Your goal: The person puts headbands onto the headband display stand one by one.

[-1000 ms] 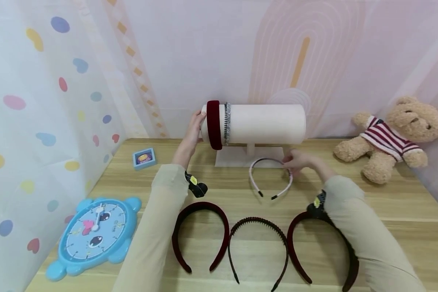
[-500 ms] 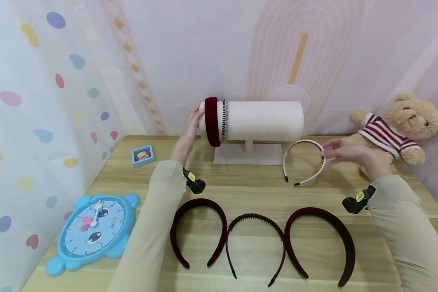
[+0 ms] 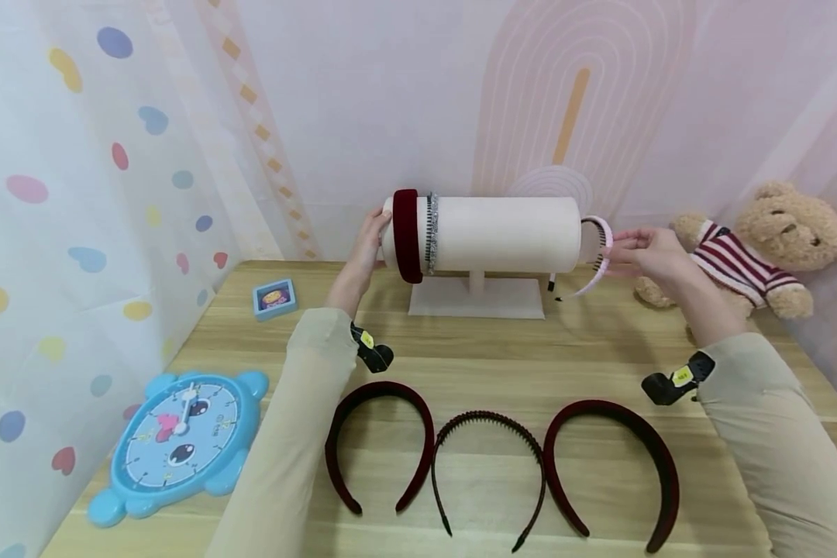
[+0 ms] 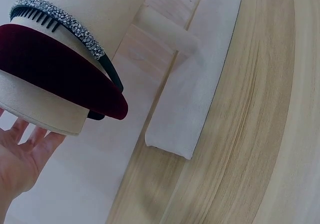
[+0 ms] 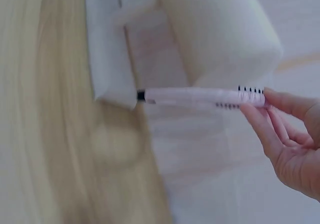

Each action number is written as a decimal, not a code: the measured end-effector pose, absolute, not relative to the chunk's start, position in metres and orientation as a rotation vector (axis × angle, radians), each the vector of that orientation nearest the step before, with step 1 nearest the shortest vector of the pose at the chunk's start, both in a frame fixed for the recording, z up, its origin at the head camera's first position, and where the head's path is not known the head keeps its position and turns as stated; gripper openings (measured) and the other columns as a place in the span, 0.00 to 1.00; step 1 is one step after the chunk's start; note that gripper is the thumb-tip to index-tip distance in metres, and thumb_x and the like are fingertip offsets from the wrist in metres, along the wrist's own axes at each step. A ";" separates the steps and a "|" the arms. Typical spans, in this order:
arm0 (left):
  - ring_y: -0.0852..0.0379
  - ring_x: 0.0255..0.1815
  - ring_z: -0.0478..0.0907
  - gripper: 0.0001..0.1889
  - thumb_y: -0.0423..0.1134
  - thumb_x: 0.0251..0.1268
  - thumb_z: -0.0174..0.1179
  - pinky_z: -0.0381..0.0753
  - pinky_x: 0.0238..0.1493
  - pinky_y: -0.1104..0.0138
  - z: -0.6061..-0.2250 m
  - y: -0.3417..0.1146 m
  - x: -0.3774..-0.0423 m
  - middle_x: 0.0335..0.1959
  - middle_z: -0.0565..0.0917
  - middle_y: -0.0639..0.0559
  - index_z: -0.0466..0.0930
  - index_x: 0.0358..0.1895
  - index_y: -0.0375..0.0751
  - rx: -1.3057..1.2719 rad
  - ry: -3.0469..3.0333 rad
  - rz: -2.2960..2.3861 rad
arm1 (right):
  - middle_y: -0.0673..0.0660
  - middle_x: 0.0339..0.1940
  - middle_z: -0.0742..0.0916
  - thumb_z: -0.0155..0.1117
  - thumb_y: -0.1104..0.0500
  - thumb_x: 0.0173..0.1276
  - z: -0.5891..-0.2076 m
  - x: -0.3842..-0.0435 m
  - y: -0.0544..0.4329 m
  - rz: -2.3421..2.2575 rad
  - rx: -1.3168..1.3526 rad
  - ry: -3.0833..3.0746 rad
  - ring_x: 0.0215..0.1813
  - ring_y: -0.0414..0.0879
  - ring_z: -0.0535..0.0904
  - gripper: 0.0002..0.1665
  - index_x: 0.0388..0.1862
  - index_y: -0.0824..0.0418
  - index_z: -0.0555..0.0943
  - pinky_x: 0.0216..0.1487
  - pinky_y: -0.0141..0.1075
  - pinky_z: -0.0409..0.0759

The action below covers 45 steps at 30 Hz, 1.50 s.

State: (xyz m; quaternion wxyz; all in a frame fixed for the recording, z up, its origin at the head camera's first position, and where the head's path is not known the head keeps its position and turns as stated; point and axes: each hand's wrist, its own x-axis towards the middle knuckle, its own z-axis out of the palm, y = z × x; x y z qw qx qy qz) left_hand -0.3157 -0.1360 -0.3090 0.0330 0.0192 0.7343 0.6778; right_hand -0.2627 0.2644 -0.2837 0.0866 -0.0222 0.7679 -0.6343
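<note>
A cream roll-shaped headband stand on a flat base carries a dark red velvet headband and a silver glittery headband near its left end. My left hand touches that end; in the left wrist view its fingers are spread against the end, their tips hidden. My right hand pinches a thin pale pink headband by its top, just off the stand's right end. The right wrist view shows this pink headband edge-on, with black teeth and a black tip.
Three dark headbands lie in front: a left padded one, a thin toothed one and a right padded one. A blue toy clock and small blue frame lie left. A teddy bear sits right.
My right hand has carried the pink headband right from before the stand's base, then up to the roll's right end, turning it edge-on. My left hand has stayed at the left end.
</note>
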 end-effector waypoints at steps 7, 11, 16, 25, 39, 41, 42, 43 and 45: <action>0.52 0.58 0.61 0.28 0.55 0.68 0.36 0.61 0.61 0.45 -0.312 -0.135 -0.317 0.67 0.59 0.51 0.50 0.70 0.56 0.084 2.288 2.067 | 0.44 0.23 0.82 0.60 0.69 0.59 -0.266 -0.257 0.241 -2.013 -0.089 2.324 0.27 0.36 0.81 0.17 0.44 0.67 0.66 0.32 0.30 0.82; 0.54 0.54 0.62 0.28 0.55 0.68 0.36 0.62 0.60 0.45 -0.312 -0.135 -0.317 0.66 0.60 0.50 0.50 0.70 0.56 0.088 2.279 2.074 | 0.44 0.23 0.82 0.61 0.67 0.59 -0.262 -0.256 0.232 -2.003 -0.091 2.344 0.27 0.36 0.81 0.17 0.44 0.66 0.66 0.32 0.29 0.82; 0.52 0.57 0.61 0.28 0.56 0.67 0.37 0.62 0.60 0.46 -0.312 -0.135 -0.317 0.67 0.59 0.50 0.50 0.70 0.56 0.092 2.287 2.064 | 0.44 0.25 0.82 0.63 0.65 0.58 -0.262 -0.258 0.228 -2.002 -0.096 2.334 0.27 0.37 0.82 0.19 0.45 0.65 0.66 0.33 0.30 0.82; 0.51 0.58 0.59 0.29 0.55 0.67 0.37 0.62 0.61 0.46 -0.312 -0.134 -0.317 0.68 0.58 0.51 0.49 0.70 0.56 0.078 2.279 2.054 | 0.50 0.39 0.83 0.62 0.61 0.61 -0.264 -0.264 0.230 -1.687 -0.221 2.614 0.38 0.39 0.82 0.29 0.58 0.68 0.63 0.41 0.36 0.82; 0.46 0.68 0.53 0.28 0.55 0.67 0.36 0.59 0.62 0.45 -0.309 -0.137 -0.316 0.69 0.55 0.51 0.49 0.70 0.56 0.078 2.271 2.063 | 0.65 0.73 0.49 0.59 0.49 0.63 -0.244 -0.278 0.231 -0.991 -0.505 2.814 0.68 0.75 0.49 0.47 0.73 0.54 0.46 0.66 0.63 0.49; 0.46 0.68 0.53 0.28 0.55 0.67 0.37 0.60 0.62 0.46 -0.309 -0.137 -0.315 0.68 0.57 0.51 0.50 0.69 0.55 0.074 2.262 2.077 | 0.65 0.73 0.49 0.60 0.48 0.63 -0.244 -0.279 0.230 -0.988 -0.507 2.818 0.68 0.75 0.49 0.47 0.73 0.53 0.46 0.65 0.64 0.49; 0.46 0.68 0.53 0.28 0.55 0.68 0.37 0.60 0.62 0.46 -0.308 -0.137 -0.315 0.68 0.57 0.51 0.50 0.69 0.55 0.073 2.265 2.074 | 0.64 0.74 0.49 0.60 0.48 0.62 -0.245 -0.280 0.231 -0.997 -0.509 2.820 0.68 0.74 0.49 0.47 0.73 0.53 0.47 0.66 0.63 0.49; 0.46 0.67 0.53 0.28 0.55 0.68 0.37 0.60 0.62 0.46 -0.309 -0.137 -0.316 0.68 0.57 0.51 0.51 0.69 0.55 0.071 2.265 2.074 | 0.63 0.74 0.50 0.60 0.48 0.62 -0.246 -0.280 0.231 -1.012 -0.511 2.819 0.68 0.74 0.49 0.47 0.73 0.53 0.47 0.65 0.63 0.49; 0.46 0.67 0.53 0.28 0.55 0.68 0.37 0.59 0.62 0.45 -0.309 -0.136 -0.316 0.68 0.56 0.52 0.51 0.69 0.54 0.066 2.270 2.066 | 0.61 0.74 0.50 0.61 0.48 0.62 -0.250 -0.280 0.234 -1.048 -0.504 2.816 0.68 0.74 0.49 0.47 0.73 0.53 0.48 0.66 0.63 0.49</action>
